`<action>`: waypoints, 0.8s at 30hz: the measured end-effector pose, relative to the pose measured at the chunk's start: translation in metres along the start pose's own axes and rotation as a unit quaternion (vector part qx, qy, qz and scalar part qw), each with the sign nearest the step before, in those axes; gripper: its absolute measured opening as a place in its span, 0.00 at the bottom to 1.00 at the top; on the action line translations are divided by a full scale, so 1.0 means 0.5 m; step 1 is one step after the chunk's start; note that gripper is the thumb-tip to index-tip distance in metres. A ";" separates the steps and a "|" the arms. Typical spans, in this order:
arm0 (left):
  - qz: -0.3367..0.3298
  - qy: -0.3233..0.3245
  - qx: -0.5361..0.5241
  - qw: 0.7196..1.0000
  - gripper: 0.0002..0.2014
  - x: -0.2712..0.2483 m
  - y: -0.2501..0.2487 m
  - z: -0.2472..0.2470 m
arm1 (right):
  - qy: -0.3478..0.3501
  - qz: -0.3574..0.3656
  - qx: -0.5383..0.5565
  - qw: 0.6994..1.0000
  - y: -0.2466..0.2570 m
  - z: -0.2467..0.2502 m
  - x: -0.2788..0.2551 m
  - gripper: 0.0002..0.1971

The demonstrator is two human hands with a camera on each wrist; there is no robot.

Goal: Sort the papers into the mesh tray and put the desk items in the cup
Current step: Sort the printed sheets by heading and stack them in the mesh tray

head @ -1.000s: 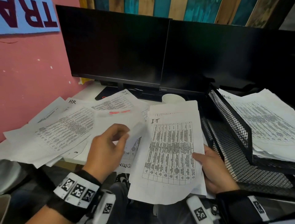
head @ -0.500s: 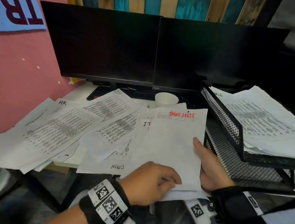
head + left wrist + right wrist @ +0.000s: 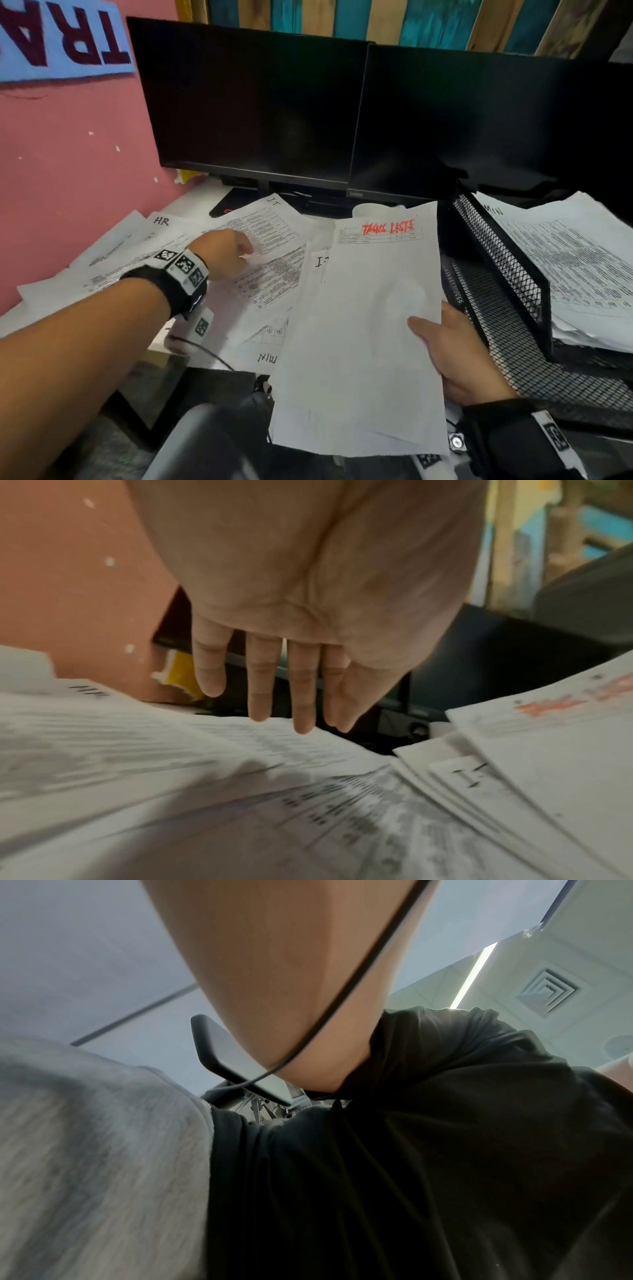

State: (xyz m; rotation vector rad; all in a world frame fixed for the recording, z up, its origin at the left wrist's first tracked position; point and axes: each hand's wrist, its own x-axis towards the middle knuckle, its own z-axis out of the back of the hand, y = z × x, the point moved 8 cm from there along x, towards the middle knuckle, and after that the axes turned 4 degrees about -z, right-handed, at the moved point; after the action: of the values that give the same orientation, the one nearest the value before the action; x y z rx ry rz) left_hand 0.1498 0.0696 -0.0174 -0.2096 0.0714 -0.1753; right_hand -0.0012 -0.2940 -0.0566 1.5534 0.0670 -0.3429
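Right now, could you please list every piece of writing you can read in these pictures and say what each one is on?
"TRA", cut off: blue wall sign.
"HR": left sheet.
"IT": sheet by the monitor.
"TASKS LISTS", red, roughly: top sheet in the right hand.
"I-T": sheet beneath it.
"MIX", upside down, uncertain: lower sheet.
"MIN", cut off: papers in the mesh tray.
Printed tables: too small.

A blue banner (image 3: 61,41) reads "TRA". Loose sheets are headed "HR" (image 3: 161,221) and "IT" (image 3: 274,200); the held sheet (image 3: 370,342) has a red heading.
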 end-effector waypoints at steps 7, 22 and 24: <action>0.045 0.091 0.097 0.990 0.42 0.051 0.022 -0.065 | 0.006 0.003 -0.006 1.000 0.010 -0.012 0.004 0.18; 0.021 0.068 0.270 0.960 0.14 0.061 -0.072 -0.067 | -0.017 -0.011 -0.007 1.000 0.004 -0.007 0.017 0.18; 0.012 0.072 0.271 0.960 0.13 0.058 -0.080 -0.061 | -0.010 -0.011 -0.009 1.000 0.005 -0.010 0.016 0.18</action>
State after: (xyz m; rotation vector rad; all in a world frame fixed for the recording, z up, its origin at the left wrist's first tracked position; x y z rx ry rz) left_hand 0.1688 0.0196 -0.0400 0.3519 0.1667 -0.1803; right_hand 0.0080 -0.2907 -0.0564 1.5325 0.0725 -0.3740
